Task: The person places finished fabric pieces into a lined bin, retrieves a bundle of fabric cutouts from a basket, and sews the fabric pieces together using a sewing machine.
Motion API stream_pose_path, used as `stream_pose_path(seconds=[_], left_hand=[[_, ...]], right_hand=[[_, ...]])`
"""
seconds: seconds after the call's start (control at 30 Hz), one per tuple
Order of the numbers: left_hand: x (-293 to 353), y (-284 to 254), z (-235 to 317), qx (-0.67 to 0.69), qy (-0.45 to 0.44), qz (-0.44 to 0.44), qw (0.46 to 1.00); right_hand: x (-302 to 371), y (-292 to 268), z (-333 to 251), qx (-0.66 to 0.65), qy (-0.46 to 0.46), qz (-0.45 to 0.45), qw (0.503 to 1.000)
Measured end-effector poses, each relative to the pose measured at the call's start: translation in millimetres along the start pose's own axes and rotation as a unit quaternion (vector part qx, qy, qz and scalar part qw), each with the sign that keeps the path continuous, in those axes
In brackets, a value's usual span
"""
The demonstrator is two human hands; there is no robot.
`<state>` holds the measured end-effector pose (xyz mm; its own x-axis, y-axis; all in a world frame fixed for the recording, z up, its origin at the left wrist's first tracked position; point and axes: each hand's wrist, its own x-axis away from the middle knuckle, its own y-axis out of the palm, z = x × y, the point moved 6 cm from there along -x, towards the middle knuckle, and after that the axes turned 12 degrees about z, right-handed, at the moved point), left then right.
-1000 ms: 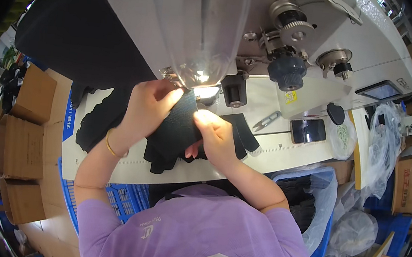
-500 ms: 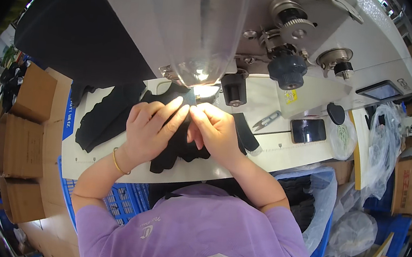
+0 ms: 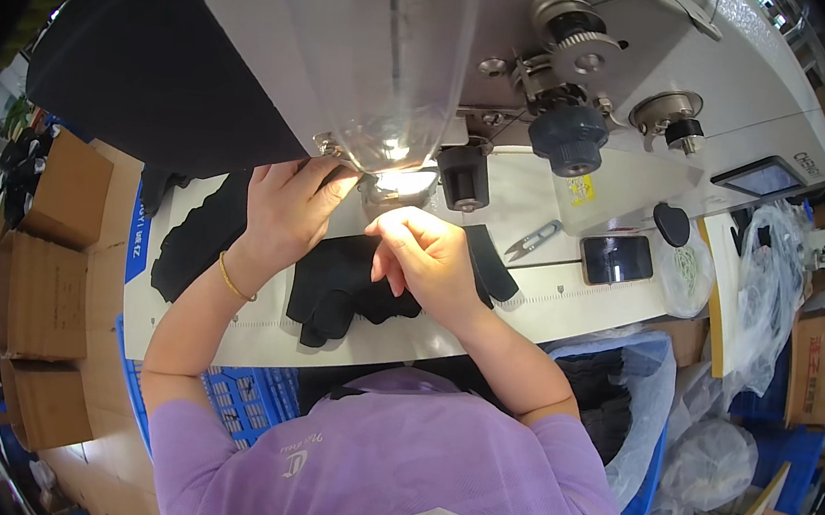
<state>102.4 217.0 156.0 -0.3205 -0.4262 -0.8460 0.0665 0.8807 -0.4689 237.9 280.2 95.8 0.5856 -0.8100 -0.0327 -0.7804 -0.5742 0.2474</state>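
Observation:
My left hand is raised beside the lit needle area of a sewing machine. Its fingers are drawn together just left of the lamp; whatever is between them is hidden. Lower and to the right, my right hand hovers over the black cloth, thumb and forefinger pressed together. Anything in that pinch is too small to make out. Under and between the hands, a bunched black cloth piece lies on the white table. Another black cloth piece lies left of my left hand, partly behind my wrist.
Right of the machine's needle area lie small thread snips, a phone and a dark oval object. A blue bin with dark cloth stands below the table's right side, a blue crate below its left. Cardboard boxes stand farther left.
My left hand has moved up and left, away from my right hand, toward the needle area. My right hand has stayed nearly in place. The bunched black cloth has shifted slightly and shows more.

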Motion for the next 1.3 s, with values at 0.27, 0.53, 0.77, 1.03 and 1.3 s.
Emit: stream_pose_path(seconds=[0.27, 0.53, 0.77, 1.03, 1.3], left_hand=[[43, 12, -55, 0.147, -0.313, -0.107, 0.932], [89, 49, -81, 0.308, -0.614, -0.131, 0.715], [39, -45, -101, -0.131, -0.443, -0.325, 0.825], [-9, 7, 0, 0.345, -0.419, -0.249, 0.802], [22, 31, -28, 0.418, -0.617, -0.130, 0.654]], right_hand=[[16, -62, -1, 0.622, -0.165, 0.086, 0.761], [11, -79, 22, 0.614, -0.098, 0.059, 0.781], [21, -81, -28, 0.377, -0.094, -0.026, 0.921], [6, -19, -17, 0.036, -0.060, 0.036, 0.997], [-8, -8, -10, 0.012, 0.051, 0.064, 0.997]])
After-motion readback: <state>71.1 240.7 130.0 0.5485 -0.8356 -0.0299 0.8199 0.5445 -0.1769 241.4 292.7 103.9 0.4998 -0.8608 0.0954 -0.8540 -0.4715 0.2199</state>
